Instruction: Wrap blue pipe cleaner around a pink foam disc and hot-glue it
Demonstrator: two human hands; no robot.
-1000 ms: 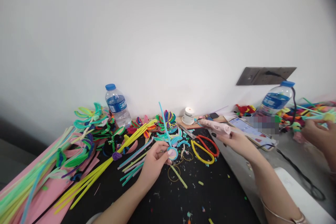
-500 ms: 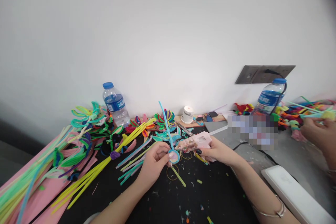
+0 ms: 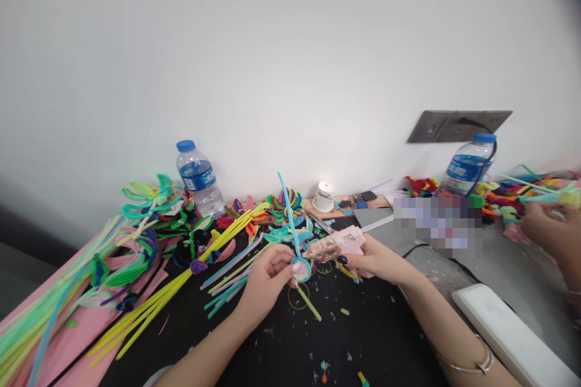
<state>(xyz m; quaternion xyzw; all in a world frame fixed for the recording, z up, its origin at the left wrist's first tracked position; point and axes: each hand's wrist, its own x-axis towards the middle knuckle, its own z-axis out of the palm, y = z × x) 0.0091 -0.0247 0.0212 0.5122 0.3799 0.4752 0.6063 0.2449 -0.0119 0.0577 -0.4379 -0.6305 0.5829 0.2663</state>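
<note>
My left hand (image 3: 265, 281) pinches a small coiled disc (image 3: 302, 268) of pink and blue pipe cleaner, with a blue stem (image 3: 287, 211) sticking up from it. My right hand (image 3: 374, 260) grips a pink glue gun (image 3: 338, 245), and its nozzle points left at the disc, almost touching it. Both hands hover over a black mat (image 3: 290, 338) scattered with small cut scraps.
Piles of coloured pipe cleaners (image 3: 149, 242) lie left on pink sheets (image 3: 77, 338). A water bottle (image 3: 198, 177), a white tape roll (image 3: 324, 196) and finished flowers (image 3: 285, 202) stand at the wall. Another person's hand (image 3: 551, 233) works right, near a second bottle (image 3: 467, 166). A white block (image 3: 508, 332) lies right.
My right hand brought the glue gun from the right, over the scissors, to the disc a second ago. Over the last half second both hands have held nearly still.
</note>
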